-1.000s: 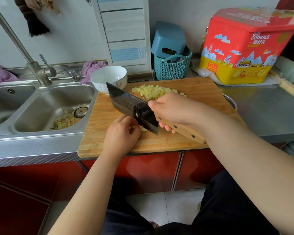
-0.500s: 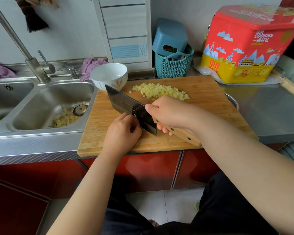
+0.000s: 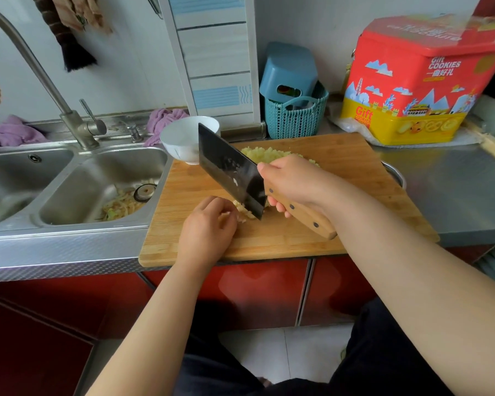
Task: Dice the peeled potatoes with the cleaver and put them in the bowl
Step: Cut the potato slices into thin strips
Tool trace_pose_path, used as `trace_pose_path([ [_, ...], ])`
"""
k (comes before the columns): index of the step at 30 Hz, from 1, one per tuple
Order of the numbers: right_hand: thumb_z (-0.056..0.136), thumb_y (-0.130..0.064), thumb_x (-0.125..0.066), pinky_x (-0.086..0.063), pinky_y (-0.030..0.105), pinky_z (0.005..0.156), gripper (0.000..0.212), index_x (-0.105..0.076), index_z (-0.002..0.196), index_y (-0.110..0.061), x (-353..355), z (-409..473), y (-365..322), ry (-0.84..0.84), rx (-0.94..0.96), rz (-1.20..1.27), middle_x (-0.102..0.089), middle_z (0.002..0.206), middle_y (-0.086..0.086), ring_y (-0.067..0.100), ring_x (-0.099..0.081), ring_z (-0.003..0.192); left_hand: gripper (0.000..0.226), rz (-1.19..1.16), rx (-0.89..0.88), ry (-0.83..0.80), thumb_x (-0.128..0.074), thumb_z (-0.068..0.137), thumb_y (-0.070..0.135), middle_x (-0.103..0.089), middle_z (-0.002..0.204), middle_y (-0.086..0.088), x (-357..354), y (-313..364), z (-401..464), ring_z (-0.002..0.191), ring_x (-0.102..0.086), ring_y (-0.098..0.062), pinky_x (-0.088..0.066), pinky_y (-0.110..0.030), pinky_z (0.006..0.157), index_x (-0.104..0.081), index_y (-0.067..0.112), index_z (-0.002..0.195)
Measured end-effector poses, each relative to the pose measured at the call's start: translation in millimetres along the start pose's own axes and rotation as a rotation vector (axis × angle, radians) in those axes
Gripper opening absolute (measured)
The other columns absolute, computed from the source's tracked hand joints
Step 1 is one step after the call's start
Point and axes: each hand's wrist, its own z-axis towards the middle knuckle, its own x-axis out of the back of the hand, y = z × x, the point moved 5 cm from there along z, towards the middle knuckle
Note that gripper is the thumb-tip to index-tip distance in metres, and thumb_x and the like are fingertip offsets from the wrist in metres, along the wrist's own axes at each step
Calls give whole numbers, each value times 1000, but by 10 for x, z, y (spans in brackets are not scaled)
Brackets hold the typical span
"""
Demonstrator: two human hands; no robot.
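Note:
A wooden cutting board lies on the counter beside the sink. My right hand grips the wooden handle of a dark cleaver, its blade tilted with the heel down on a small heap of potato pieces. My left hand rests curled on the board, fingertips holding those potato pieces against the blade. A pile of diced potato lies at the back of the board, partly hidden by my right hand. A white bowl stands at the board's back left corner, partly behind the blade.
A double steel sink with vegetable scraps lies to the left, under a tall tap. A teal basket and a red cookie tin stand at the back. A metal rim pokes out under the board's right edge.
The cleaver's tip has lifted while its heel stays on the potato. My left hand has shifted slightly left, and cut pieces now show beside the blade.

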Motion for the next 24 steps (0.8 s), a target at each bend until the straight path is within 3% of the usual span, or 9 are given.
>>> trace_pose_path([
  [2,105,-40,-37,-47,23,45,42,-53,135,-14,50,-25,-13,-2,12,20,-64,72,7,12,-56,50,28,101,-112,63,-63,90,14,-63,119,-1,27,58,-7,103,-60,-19,-53,-35,85,-66,10,117],
  [5,104,-41,-38,-48,24,46,43,-54,132,-13,35,-65,5,-19,18,61,-64,72,7,12,-56,49,49,255,-275,41,-56,95,22,-47,146,-7,-13,131,2,135,-40,-28,-33,-38,112,-49,8,141],
  [9,105,-39,-38,-48,26,46,39,-55,129,-12,30,-93,51,4,19,126,-63,72,8,14,-57,51,49,345,-206,17,-45,98,37,-49,146,-3,-42,83,-12,140,-35,-29,-29,-42,111,-52,11,139],
  [16,105,-38,-39,-48,26,45,39,-56,126,-9,116,-87,116,59,9,249,-62,69,8,14,-55,49,48,367,-195,-84,-33,101,41,-62,127,2,-60,52,-9,132,-43,-26,-35,-44,106,-65,14,125],
  [21,104,-39,-41,-48,25,45,38,-56,127,-13,153,-85,135,82,3,323,-62,68,8,14,-56,49,47,322,-276,-2,-41,101,37,-54,139,-5,-13,155,-26,133,-42,-29,-33,-41,107,-55,10,137],
  [24,104,-41,-41,-48,25,46,39,-57,126,-12,167,-93,123,92,7,338,-63,68,8,14,-57,49,47,335,-312,-35,-42,102,37,-51,143,-4,-54,186,-37,135,-40,-28,-31,-39,109,-52,11,140],
])
